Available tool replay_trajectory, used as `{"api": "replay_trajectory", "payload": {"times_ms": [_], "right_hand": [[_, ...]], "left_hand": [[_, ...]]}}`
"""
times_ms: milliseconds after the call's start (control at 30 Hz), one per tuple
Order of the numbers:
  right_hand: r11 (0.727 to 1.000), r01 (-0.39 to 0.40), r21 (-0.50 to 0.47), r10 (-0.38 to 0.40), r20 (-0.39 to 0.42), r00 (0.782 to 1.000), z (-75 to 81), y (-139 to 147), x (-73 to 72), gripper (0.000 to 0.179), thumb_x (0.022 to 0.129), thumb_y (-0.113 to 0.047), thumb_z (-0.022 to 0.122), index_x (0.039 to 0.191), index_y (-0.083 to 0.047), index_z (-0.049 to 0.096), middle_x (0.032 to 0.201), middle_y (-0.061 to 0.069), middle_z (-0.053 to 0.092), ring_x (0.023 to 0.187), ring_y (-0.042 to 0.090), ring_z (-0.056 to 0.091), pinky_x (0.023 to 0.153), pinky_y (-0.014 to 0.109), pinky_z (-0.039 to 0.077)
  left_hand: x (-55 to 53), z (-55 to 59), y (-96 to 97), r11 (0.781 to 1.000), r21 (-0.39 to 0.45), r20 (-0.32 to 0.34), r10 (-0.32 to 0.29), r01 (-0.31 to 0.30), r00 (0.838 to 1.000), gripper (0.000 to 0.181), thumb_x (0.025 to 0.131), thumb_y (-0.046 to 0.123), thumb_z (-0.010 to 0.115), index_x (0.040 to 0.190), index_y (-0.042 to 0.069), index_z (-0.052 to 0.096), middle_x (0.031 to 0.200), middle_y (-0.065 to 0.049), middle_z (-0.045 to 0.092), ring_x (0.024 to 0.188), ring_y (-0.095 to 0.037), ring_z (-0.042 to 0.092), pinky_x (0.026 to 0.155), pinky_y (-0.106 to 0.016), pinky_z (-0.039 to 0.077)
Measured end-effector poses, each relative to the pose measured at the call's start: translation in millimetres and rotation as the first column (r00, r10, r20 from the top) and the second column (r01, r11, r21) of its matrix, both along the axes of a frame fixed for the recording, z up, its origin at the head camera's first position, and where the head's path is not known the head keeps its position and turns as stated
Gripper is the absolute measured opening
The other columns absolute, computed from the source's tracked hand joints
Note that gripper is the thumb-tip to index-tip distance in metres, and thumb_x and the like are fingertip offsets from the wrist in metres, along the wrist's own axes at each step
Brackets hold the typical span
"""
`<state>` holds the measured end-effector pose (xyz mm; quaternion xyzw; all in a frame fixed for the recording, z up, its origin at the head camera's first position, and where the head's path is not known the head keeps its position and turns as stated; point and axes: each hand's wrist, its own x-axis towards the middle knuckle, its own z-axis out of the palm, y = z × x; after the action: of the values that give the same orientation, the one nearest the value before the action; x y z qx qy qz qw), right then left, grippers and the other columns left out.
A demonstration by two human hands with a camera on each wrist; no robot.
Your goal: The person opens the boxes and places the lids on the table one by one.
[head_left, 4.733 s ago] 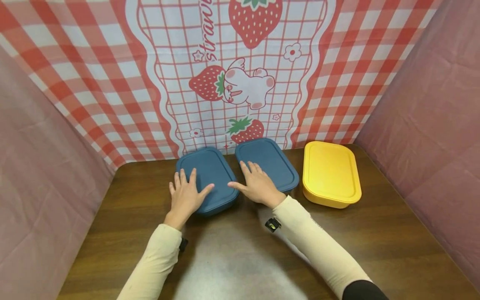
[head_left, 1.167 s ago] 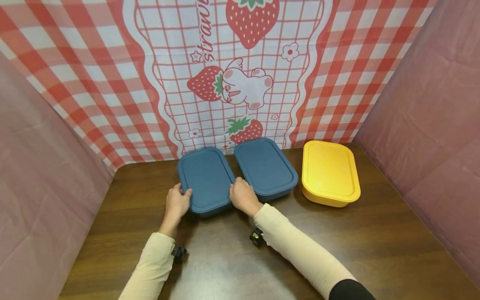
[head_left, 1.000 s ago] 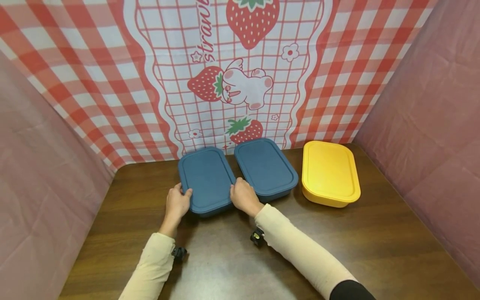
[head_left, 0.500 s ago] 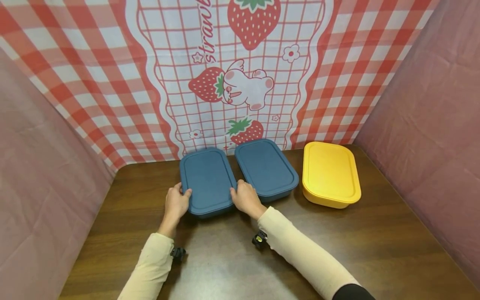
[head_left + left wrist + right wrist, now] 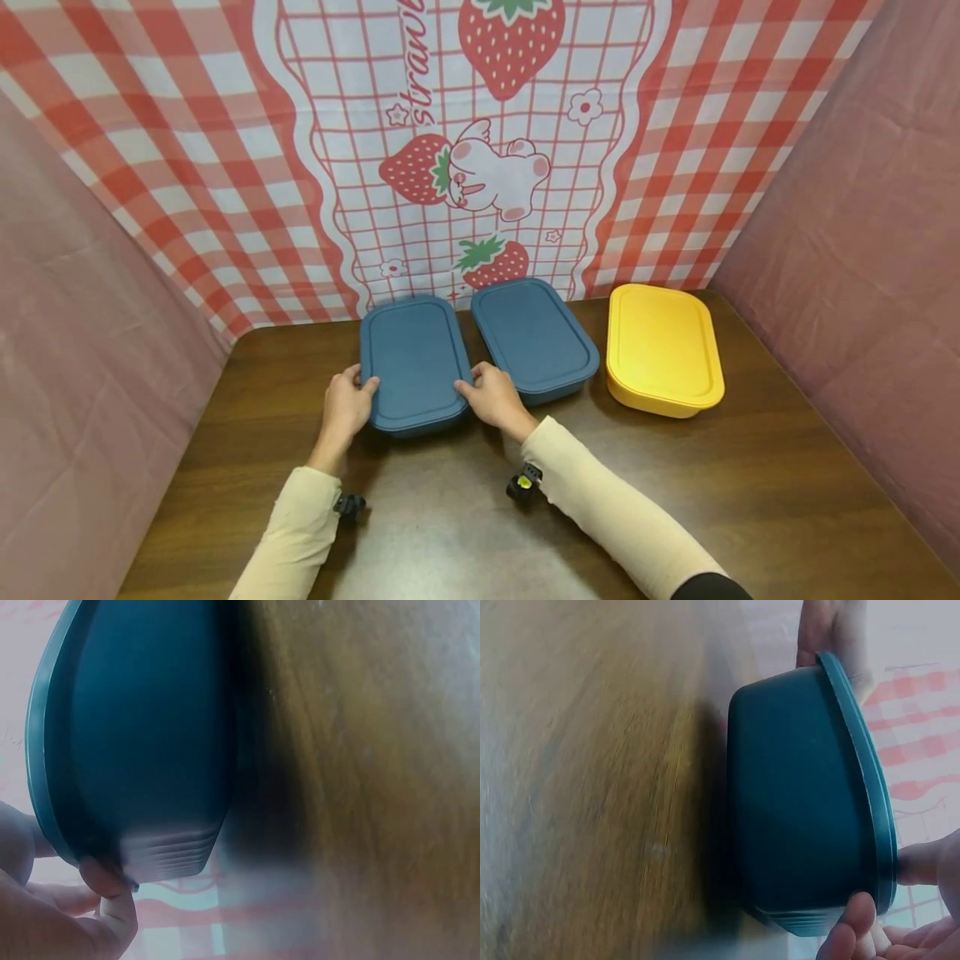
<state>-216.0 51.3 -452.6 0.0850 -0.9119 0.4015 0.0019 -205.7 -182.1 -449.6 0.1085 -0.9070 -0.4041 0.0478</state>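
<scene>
"Since we're going from the left, what stands at that edge?"

"A pink cloth (image 5: 75,350), hanging beside the brown desk (image 5: 450,525). Then comes the left hand (image 5: 347,410): it grips the near left side of a blue box (image 5: 802,787), thumb on top of the lid (image 5: 415,362) at its edge, fingers curled beneath."

"So where exactly is that box?"

"Toward the back of the desk, in front of the red-and-white checked cloth (image 5: 225,158), closed. Whether its base touches the wood I can't fairly say; both wrist views are blurred down there."

"And on its other side?"

"The right hand (image 5: 498,402) pinches the edge near the front right corner, thumb above and fingers bent under. Just beyond it lies a second blue box (image 5: 534,337), set at a slant."

"Does anything lie farther right?"

"A yellow box (image 5: 663,350), closed too, with a narrow gap before it. Past that hangs another pink cloth (image 5: 847,217)."
</scene>
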Motion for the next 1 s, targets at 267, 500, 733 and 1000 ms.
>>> {"api": "replay_trajectory", "payload": {"times_ms": [267,500,733,1000], "right_hand": [[0.993,0.02,-0.113,-0.006,0.127,0.992,6.5,-4.1,0.5,0.034,0.087,-0.026,0.073,0.101,0.003,0.061,0.086,0.014,0.068,0.073,0.02,0.061,0.066,0.03,0.049],[0.969,0.009,-0.245,0.043,0.207,0.977,5.4,-12.8,-2.2,0.032,0.083,-0.02,0.077,0.094,0.002,0.057,0.071,0.007,0.063,0.05,0.009,0.054,0.051,0.022,0.045],[0.958,-0.009,-0.286,0.075,0.222,0.972,2.0,-20.4,-3.4,0.032,0.084,-0.018,0.076,0.098,0.004,0.057,0.071,0.004,0.06,0.049,0.009,0.053,0.05,0.021,0.045],[0.95,-0.03,-0.309,0.101,0.215,0.971,3.8,-30.2,-7.3,0.031,0.085,-0.017,0.075,0.097,0.004,0.057,0.069,0.003,0.058,0.049,0.008,0.052,0.049,0.02,0.044]], "left_hand": [[-0.7,4.2,-10.4,1.0,0.016,-0.013,-0.024,0.024,1.0,0.049,0.097,0.016,0.055,0.136,-0.013,0.046,0.122,-0.033,0.056,0.116,-0.043,0.053,0.102,-0.052,0.041],[0.3,7.9,-20.9,1.0,0.024,-0.017,-0.006,0.006,1.0,0.046,0.098,0.016,0.055,0.135,-0.012,0.049,0.119,-0.032,0.057,0.109,-0.041,0.056,0.098,-0.051,0.042],[0.1,7.5,-29.3,1.0,0.028,-0.001,0.009,-0.009,1.0,0.047,0.098,0.017,0.055,0.136,-0.011,0.048,0.12,-0.031,0.057,0.11,-0.041,0.056,0.099,-0.05,0.043],[-1.9,11.5,-39.3,0.999,0.041,0.017,0.017,-0.017,1.0,0.048,0.099,0.016,0.053,0.137,-0.012,0.046,0.123,-0.033,0.054,0.116,-0.043,0.052,0.102,-0.051,0.04]]}}
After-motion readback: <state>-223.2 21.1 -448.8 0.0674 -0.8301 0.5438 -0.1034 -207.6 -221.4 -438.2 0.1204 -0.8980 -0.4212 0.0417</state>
